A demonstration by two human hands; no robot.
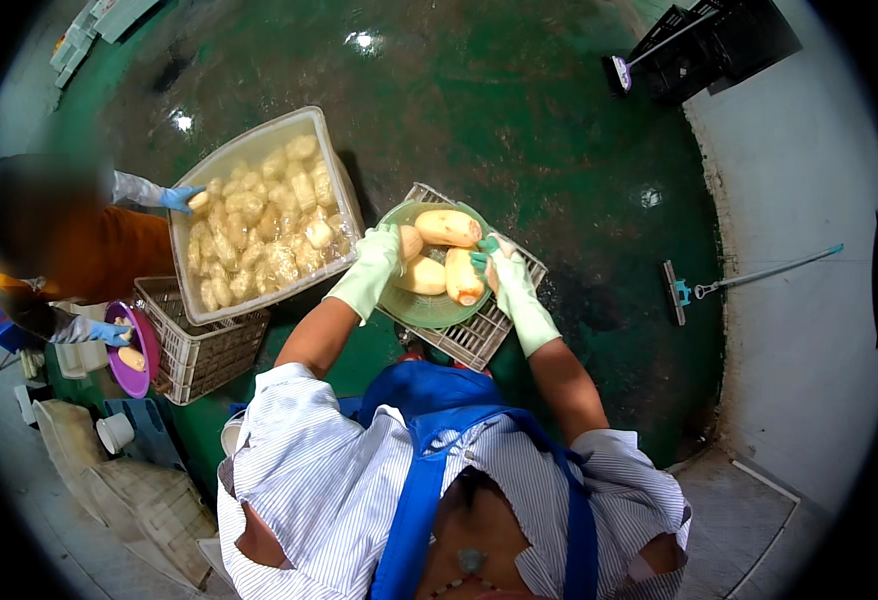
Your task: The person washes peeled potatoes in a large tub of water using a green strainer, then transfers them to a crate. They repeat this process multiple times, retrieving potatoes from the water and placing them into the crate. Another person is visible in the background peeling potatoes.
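A round green plastic colander point(446, 316) rests on an upturned plastic crate point(484, 341) in front of me. Several peeled, pale yellow root pieces, apparently lotus root point(448, 227), lie in it. My left hand point(379, 255), in a light green rubber glove, is at the colander's left side, its fingers at one piece; whether it grips piece or rim I cannot tell. My right hand point(500, 270), in a like glove, is at the right rim beside another piece, its grip partly hidden. To the left, a big white tub point(259, 301) holds many similar pieces in water.
A co-worker in blue gloves point(177, 199) stands left, one hand at the tub, the other at a purple basin point(132, 379). A crate point(202, 360) stands under the tub. A floor squeegee point(675, 292), a broom point(620, 75) and black crates point(679, 71) are at the right.
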